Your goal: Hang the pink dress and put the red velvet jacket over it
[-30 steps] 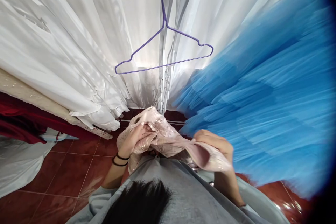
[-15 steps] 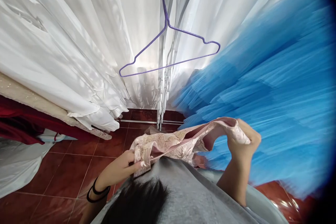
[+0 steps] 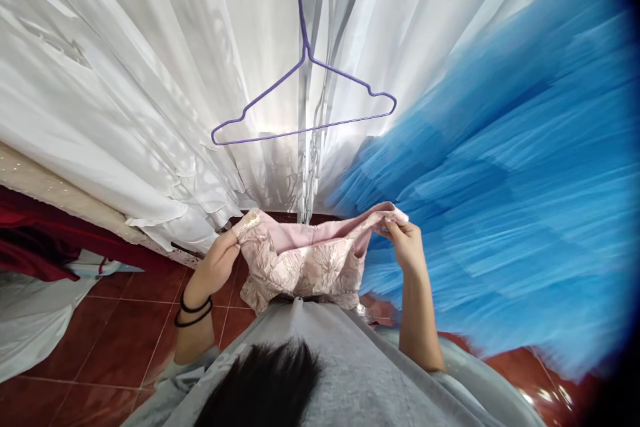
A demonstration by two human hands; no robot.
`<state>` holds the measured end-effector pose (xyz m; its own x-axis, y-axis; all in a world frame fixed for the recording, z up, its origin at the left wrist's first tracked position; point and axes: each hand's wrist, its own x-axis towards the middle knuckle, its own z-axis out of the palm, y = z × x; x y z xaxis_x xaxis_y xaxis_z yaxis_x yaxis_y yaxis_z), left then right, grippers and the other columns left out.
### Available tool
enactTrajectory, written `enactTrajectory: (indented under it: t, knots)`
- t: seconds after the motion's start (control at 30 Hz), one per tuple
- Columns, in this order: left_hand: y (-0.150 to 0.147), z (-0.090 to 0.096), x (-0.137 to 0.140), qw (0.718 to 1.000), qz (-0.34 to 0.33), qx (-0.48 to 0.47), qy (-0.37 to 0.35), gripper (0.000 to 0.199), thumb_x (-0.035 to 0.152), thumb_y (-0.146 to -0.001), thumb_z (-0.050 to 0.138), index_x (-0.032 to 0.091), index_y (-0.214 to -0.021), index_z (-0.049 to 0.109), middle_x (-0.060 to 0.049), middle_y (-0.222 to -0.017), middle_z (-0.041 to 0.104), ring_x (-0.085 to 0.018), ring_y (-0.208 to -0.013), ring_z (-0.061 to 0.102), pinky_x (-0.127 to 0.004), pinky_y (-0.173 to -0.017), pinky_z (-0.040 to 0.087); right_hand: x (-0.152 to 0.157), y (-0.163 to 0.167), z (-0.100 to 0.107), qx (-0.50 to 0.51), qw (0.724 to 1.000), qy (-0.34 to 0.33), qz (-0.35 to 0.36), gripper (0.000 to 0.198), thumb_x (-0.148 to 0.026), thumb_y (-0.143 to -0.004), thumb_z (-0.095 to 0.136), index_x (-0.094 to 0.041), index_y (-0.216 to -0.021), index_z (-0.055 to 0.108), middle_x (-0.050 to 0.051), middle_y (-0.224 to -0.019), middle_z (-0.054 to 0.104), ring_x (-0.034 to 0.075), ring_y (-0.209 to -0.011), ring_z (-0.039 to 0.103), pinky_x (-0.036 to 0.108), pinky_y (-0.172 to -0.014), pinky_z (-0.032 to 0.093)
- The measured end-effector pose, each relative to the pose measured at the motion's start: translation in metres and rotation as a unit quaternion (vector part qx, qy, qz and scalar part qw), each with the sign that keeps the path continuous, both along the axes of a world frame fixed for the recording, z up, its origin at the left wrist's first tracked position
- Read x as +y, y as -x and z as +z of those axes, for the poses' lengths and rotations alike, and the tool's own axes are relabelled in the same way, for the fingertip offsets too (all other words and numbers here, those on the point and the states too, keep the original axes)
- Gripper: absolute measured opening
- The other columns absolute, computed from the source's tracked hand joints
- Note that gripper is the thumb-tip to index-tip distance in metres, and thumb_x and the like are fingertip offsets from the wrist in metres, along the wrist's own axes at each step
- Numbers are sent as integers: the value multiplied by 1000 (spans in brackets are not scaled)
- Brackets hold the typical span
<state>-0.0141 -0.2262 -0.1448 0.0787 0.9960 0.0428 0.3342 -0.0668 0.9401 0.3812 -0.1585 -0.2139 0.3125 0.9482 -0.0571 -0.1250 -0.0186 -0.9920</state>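
Neckline: Because it is held out at both upper corners, the pale pink garment of glossy, raised leaf-patterned cloth [image 3: 300,273] spans the space in front of the person's chest, its upper opening spread so that the smooth plain pink lining [image 3: 290,235] shows.
Left corner: The bare left hand [image 3: 217,265], with thin black bands [image 3: 195,310] around its wrist, has its fingers closed on the upper left end of the garment, seemingly to keep that side raised.
Right corner: The bare right hand [image 3: 407,245] pinches the upper right edge between thumb and fingers; with the two hands well apart, the cloth between them sags only a little, a hold that seems suited to keeping the top in shape.
Lower edge: It hangs close to the person's loose grey top [image 3: 350,353]; whether the two touch cannot be told.
Purple hanger: A slim purple hanger with notched shoulders [image 3: 306,47] hangs beyond the garment, apart from both hands and facing the person; what bears its hook is unclear.
Behind it: A narrow whitish upright frame [image 3: 311,173] stands between long white drapes.
Sides: Layered bright blue tulle [image 3: 500,213] fills the right, near the right hand; white folded cloth [image 3: 150,100] and dark red fabric [image 3: 30,233] lie leftward, above red floor tiles [image 3: 120,333].
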Motion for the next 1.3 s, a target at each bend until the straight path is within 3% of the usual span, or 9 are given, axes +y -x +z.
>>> enactTrajectory:
  t: [0.1,0.3,0.47,0.6,0.73,0.9,1.0,1.13,1.3]
  knots:
    - [10,3,30,991,-3,102,-83,45,28,-77,53,18,-115,74,-8,-117,74,-32,-124,60,-43,-114,42,20,16,-4,110,993,-40,31,35,-43,-61,83,-19,-82,70,2,-77,73,16,-68,68,29,-63,60]
    - [29,-3,70,972,157,35,-170,47,28,-68,70,12,-112,73,-10,-115,74,-31,-119,64,-41,-110,46,44,46,6,197,969,-40,145,42,-28,-56,83,-23,-95,69,-4,-79,71,4,-45,45,14,-35,34]
    - [19,9,84,961,195,9,-196,39,34,-70,74,12,-102,76,-11,-104,77,-30,-116,65,-41,-105,50,64,86,9,154,972,-70,161,77,-35,-49,91,-24,-121,63,7,-115,73,19,-91,70,28,-75,59]
    - [19,9,102,950,226,-16,-215,41,36,-69,76,12,-102,76,-11,-103,76,-28,-117,65,-40,-110,47,94,98,12,158,973,-73,153,59,-58,-67,77,-26,-114,62,6,-115,73,21,-99,70,35,-84,59]
    - [38,3,134,939,264,-55,-214,51,40,-64,78,10,-106,74,-15,-110,75,-28,-118,65,-40,-110,47,114,91,20,146,977,-64,141,44,-59,-69,75,-23,-93,64,5,-94,75,21,-88,70,33,-78,59]
    - [67,34,171,948,210,-67,-230,67,45,-58,85,9,-113,73,-17,-118,73,-30,-119,65,-41,-109,48,108,82,36,169,958,39,227,61,-82,-66,65,-24,-82,64,4,-69,69,22,-70,68,34,-66,59]
    - [71,69,182,950,179,-58,-249,71,46,-56,88,9,-115,72,-16,-119,73,-31,-120,65,-41,-109,48,104,74,47,174,952,24,252,78,-98,-64,43,-24,-76,63,5,-59,64,26,-67,68,37,-60,58]
    - [55,102,199,978,80,5,-191,74,49,-48,92,9,-108,75,-15,-113,75,-34,-114,66,-44,-106,50,105,66,61,168,934,31,314,55,-78,-64,68,-23,-68,64,4,-61,66,23,-63,67,36,-60,58]
    - [34,102,220,989,5,47,-139,47,47,-48,90,12,-77,77,-8,-85,77,-29,-91,70,-39,-88,57,90,74,55,111,875,5,471,37,-52,-56,84,-22,-73,71,1,-59,69,18,-54,62,32,-56,56]
